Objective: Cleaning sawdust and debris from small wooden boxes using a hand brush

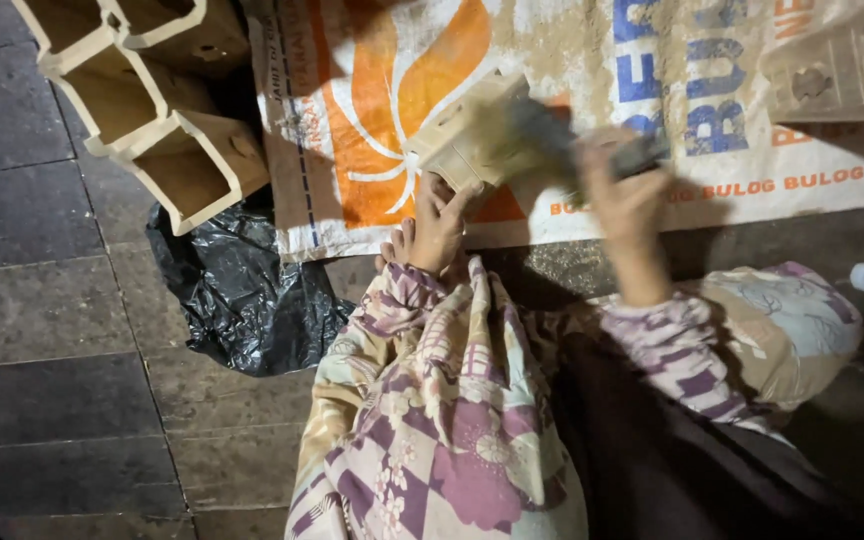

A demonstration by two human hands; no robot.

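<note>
Fingers of our left hand (439, 228) grip a pale wooden box (477, 135) from below, above a dusty printed sack (592, 60) spread on dark paving slabs (42, 300); our right hand (624, 190), blurred, clenches a dark tool (642, 155) against it. Similar boxes (142, 110) are stacked left.

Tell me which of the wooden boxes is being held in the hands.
The pale wooden box over the printed sack, gripped by the left hand. The other boxes sit untouched, stacked at top left.
</note>
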